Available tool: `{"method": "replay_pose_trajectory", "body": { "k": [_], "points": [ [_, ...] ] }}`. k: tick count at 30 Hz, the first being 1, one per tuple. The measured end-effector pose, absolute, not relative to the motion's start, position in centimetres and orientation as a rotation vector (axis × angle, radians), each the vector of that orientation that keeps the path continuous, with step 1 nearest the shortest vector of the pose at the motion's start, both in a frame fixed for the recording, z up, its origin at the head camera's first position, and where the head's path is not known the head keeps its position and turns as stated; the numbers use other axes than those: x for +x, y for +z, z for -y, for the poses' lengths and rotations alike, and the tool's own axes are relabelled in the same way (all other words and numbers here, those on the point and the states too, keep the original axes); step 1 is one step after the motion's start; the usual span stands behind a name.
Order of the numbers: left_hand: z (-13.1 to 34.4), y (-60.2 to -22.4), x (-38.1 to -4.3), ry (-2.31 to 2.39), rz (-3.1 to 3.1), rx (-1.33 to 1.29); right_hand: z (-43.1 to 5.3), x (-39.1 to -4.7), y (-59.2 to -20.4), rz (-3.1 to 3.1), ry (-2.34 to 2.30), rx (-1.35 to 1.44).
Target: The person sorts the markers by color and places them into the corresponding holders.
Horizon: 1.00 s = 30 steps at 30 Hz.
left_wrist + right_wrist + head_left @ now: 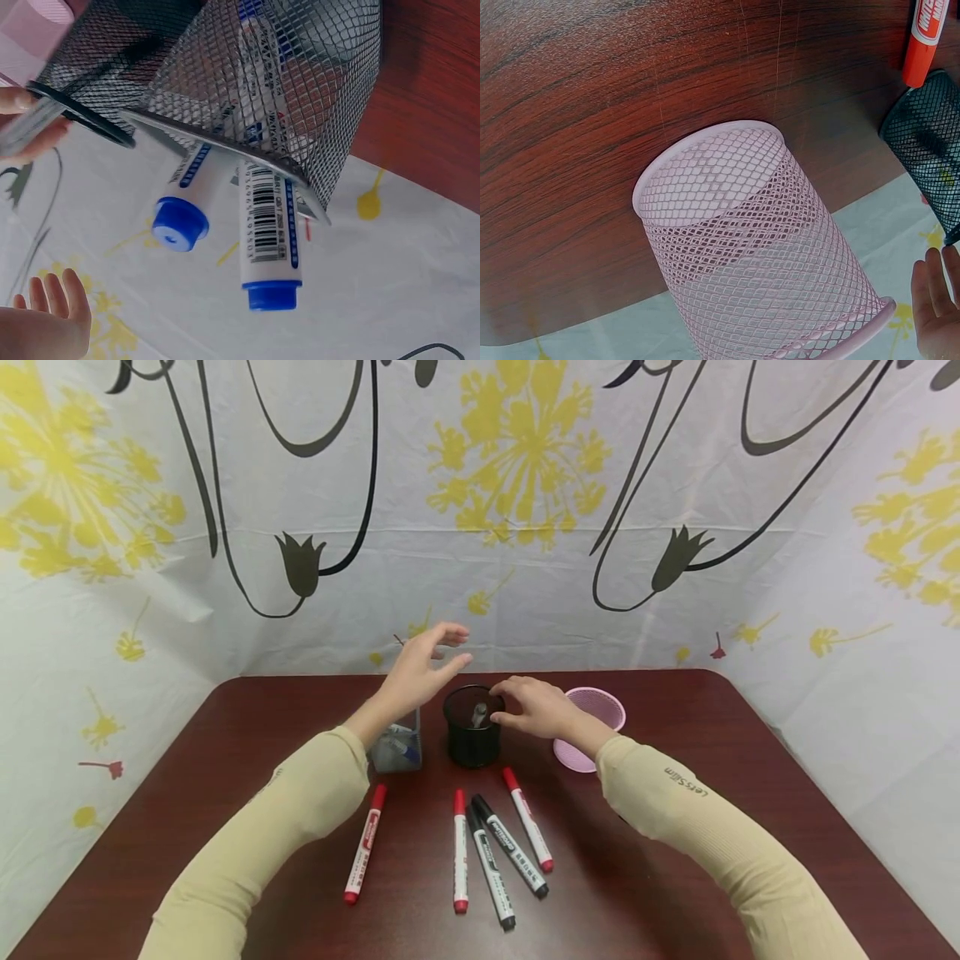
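My right hand [536, 706] reaches to the rim of a round black mesh pen holder [474, 747], thumb and fingers spread apart. A slim dark pen with a greyish end [478, 716] leans in this holder, its end just beside my right fingertips. In the left wrist view the right-hand fingers [15, 101] lie around that end. My left hand [427, 664] is raised in the air with fingers loosely bent, holding nothing. Below it stands a grey square mesh holder [397, 756], partly behind the left forearm. Blue-capped whiteboard markers [270, 240] stick out of it.
A pink round mesh holder [757, 262] stands right of the black one, partly behind the right wrist. On the front of the dark red table lie red markers [460, 852] and black markers [491, 868], with one red marker [366, 843] further left. A patterned cloth [525, 610] hangs behind.
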State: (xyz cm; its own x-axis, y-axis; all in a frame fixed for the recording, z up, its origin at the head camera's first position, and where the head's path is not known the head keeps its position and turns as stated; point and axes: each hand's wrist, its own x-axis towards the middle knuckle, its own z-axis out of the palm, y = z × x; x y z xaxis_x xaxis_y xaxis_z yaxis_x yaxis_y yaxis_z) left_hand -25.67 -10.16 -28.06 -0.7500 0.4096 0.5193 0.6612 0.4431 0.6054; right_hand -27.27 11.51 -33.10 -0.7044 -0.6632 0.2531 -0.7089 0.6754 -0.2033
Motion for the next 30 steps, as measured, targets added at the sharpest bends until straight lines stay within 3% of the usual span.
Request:
{"method": "replay_pose_trajectory", "body": {
  "k": [15, 30],
  "points": [
    [9.7, -29.8, -20.2, -1.214, 2.371, -1.268, -11.6, -27.2, -33.2, 2.715, 0.427, 1.132],
    [8.6, -33.0, -16.7, -0.824, 2.351, -1.586, -11.6, -27.2, -33.5, 2.699, 0.426, 1.113]
  ]
}}
